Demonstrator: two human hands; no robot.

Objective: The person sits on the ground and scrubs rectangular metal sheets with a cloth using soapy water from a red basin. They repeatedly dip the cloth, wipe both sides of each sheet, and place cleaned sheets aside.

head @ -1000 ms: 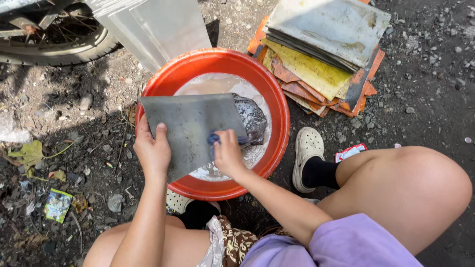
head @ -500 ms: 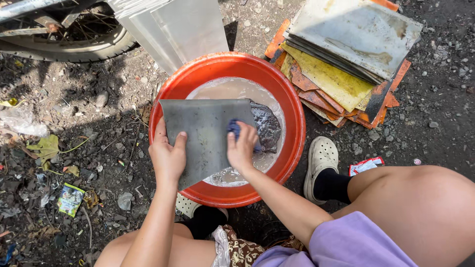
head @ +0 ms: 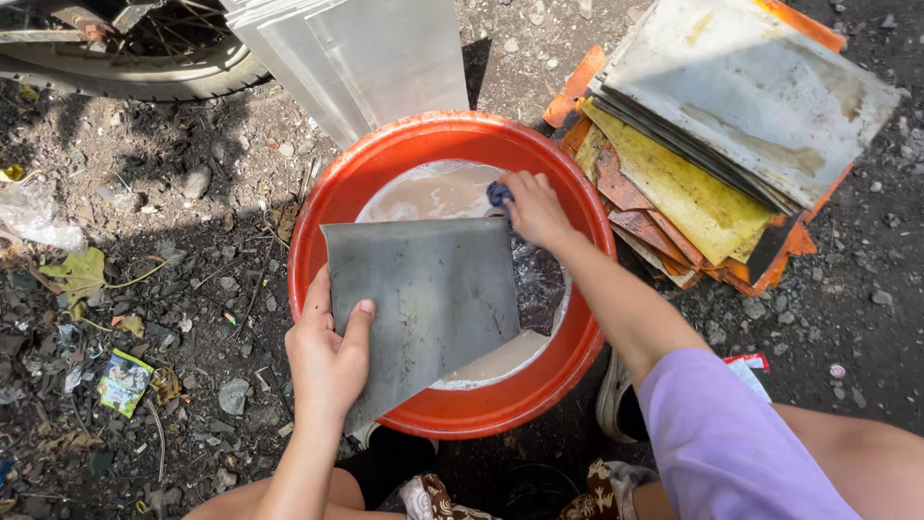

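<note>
A grey metal sheet (head: 428,299) lies tilted across an orange basin (head: 443,135) of murky, soapy water (head: 433,188). My left hand (head: 327,351) grips the sheet's near left edge, thumb on top. At the sheet's far right corner my right hand (head: 534,207) is closed on a small blue scrubbing cloth (head: 499,193), just over the water. The sheet hides much of the basin's inside.
A stack of dirty yellow, orange and grey sheets (head: 722,135) lies on the ground at the right. Clean silvery sheets (head: 366,53) lean behind the basin, next to a wheel (head: 125,63). Gravel, leaves and litter (head: 123,380) cover the ground at the left. My shoe (head: 611,400) stands near the basin.
My right hand with the blue cloth has slid from the sheet's middle up to its far right corner. My left hand keeps hold of the sheet's left edge.
</note>
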